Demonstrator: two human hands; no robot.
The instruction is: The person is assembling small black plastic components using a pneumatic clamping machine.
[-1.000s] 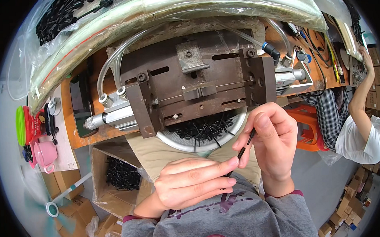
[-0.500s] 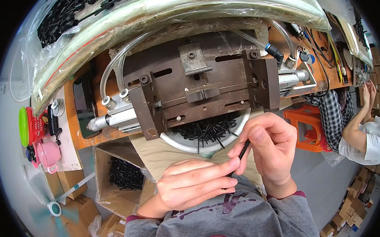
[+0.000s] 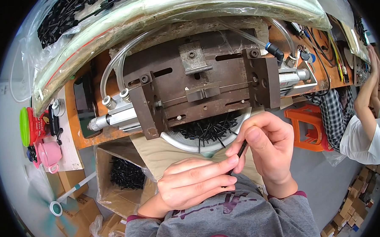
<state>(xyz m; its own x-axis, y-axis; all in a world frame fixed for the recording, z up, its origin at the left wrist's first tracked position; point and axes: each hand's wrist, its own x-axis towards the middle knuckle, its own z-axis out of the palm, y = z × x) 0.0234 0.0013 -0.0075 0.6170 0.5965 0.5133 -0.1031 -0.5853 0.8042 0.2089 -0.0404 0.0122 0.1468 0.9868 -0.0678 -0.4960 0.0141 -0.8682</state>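
Observation:
A thin black rod [image 3: 242, 149] slants between my two hands, in front of my chest. My right hand [image 3: 271, 151] pinches its upper part between thumb and fingertips. Around the lower part close the fingers of my left hand [image 3: 192, 182], hiding much of it; a small dark tip shows below them. Just beyond my hands, a white basket [image 3: 174, 143] on my lap holds many similar black pieces [image 3: 205, 128]. Above it sits a brown metal fixture [image 3: 198, 105] with a small split block [image 3: 203, 93] at its middle.
Clear hoses [image 3: 111, 71] run to silver cylinders [image 3: 124, 117] at the fixture's sides. On the left stand a carton [image 3: 106, 194] of black pieces, a pink cup [image 3: 50, 153] and a small fan [image 3: 56, 208]. At right are an orange stool [image 3: 307, 126] and another person [image 3: 362, 140].
My hands keep their hold on the black rod and have barely shifted. At right, the other person's hands and forearms have moved farther up.

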